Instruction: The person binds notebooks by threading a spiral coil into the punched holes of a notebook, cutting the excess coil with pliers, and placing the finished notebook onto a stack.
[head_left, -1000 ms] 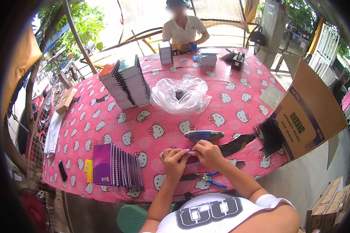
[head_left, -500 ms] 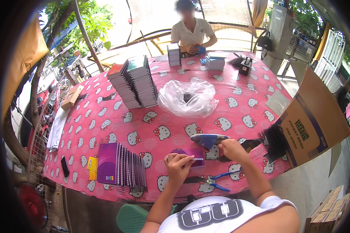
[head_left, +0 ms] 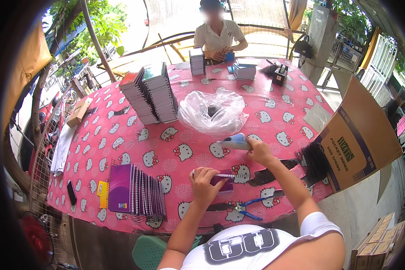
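Observation:
My left hand point(head_left: 205, 183) is closed on a small purple notebook point(head_left: 226, 185), holding it down on the table near its white edge, where a wire coil sticks out to the right. In my right hand point(head_left: 260, 152) is a flat blue-and-grey thing point(head_left: 235, 142) with a rounded body, raised above the table beyond the notebook; its kind is unclear. Blue-handled pliers point(head_left: 243, 210) lie just right of my left forearm. A row of purple spiral notebooks point(head_left: 132, 189) stands to the left, beside a yellow pad point(head_left: 103, 193).
Tall notebook stacks point(head_left: 153, 96) and a clear plastic bag point(head_left: 211, 114) occupy the middle. An open cardboard box point(head_left: 355, 139) with black coils point(head_left: 317, 162) stands right. Across the table point(head_left: 180, 168), a person point(head_left: 218, 38) handles a blue notebook. A phone point(head_left: 72, 192) lies left.
My right hand has lifted the blue-and-grey thing up and away from the notebook, tilting it. My left hand stays on the notebook, and the coil at its edge is now more exposed.

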A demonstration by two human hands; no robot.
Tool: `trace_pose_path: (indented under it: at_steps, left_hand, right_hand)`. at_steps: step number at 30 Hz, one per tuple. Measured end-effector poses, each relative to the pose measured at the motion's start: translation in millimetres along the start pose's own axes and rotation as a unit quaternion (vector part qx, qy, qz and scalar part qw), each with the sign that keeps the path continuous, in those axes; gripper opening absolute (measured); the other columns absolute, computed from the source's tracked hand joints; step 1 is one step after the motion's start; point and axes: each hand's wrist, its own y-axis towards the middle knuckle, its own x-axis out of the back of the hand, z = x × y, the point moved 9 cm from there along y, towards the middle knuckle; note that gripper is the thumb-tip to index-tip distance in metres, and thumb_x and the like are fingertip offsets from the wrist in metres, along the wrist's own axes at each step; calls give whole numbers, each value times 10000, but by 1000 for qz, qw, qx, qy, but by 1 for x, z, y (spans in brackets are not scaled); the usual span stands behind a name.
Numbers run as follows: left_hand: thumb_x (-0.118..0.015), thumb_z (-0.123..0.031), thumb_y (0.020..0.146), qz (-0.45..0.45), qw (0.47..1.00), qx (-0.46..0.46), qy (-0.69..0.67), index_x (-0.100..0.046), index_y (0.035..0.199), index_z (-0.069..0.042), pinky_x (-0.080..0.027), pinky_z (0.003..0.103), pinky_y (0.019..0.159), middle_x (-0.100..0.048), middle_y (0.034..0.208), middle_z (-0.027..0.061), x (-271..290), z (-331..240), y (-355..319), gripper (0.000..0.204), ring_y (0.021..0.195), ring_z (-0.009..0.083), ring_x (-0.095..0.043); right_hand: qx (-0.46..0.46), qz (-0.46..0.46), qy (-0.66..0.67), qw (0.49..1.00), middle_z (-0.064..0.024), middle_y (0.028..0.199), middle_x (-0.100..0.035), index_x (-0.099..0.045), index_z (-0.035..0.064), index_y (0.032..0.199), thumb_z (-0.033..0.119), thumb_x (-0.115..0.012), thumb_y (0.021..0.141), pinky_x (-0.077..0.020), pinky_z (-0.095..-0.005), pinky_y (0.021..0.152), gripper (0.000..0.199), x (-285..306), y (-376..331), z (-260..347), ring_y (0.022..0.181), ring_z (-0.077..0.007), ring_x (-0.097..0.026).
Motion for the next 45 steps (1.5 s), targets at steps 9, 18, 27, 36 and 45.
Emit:
trace_pose_path:
  at_steps: [9, 18, 27, 36, 45]
  left_hand:
    - [-824, -323, 652, 36, 998, 39, -45, -676, 810, -121, -321, 447, 953, -631, 834, 35, -8, 16, -3, 296, 965, 245, -561]
    - [-867, -173, 615, -23, 997, 48, -48, -709, 941, -70, -505, 390, 870, -621, 1092, 115, 17, 22, 5, 377, 1044, 277, -590]
    - [-780, 16, 712, -32, 930, 226, -289, -680, 1073, -19, -536, 278, 766, -689, 1002, 87, 11, 90, -31, 377, 883, 154, -661]
    - [-666, 107, 802, 0, 849, 243, -469, -672, 1077, 6, -539, 244, 837, -690, 943, 58, 1, 98, -28, 293, 894, 119, -647]
    - [-740, -17, 812, -53, 753, 244, -608, -609, 847, -35, -524, 213, 710, -673, 987, 92, -11, 84, -20, 137, 847, 98, -629]
  right_hand:
    - [-71, 110, 607, 784, -129, 786, -629, -639, 28, 958, -23, -671, 646, -493, -312, 663, 317, 8, -34, 27, 747, -150, -626]
    - [77, 62, 174, 980, -89, 748, -638, -641, 37, 921, -24, -670, 637, -476, -315, 582, 291, 9, -3, 61, 672, -141, -619]
    - [59, 102, 257, 959, -39, 717, -594, -634, 34, 958, -20, -629, 647, -459, -271, 605, 315, -10, 18, 84, 699, -74, -543]
    - [0, -63, -91, 994, -172, 1081, -634, -611, 72, 1086, 106, -680, 687, -482, -452, 834, 407, 12, -7, 24, 1039, -363, -595]
    - [138, 42, 4, 990, -200, 1178, -528, -540, 39, 1235, 143, -733, 755, -441, -420, 896, 528, 8, -176, 106, 1085, -365, -523]
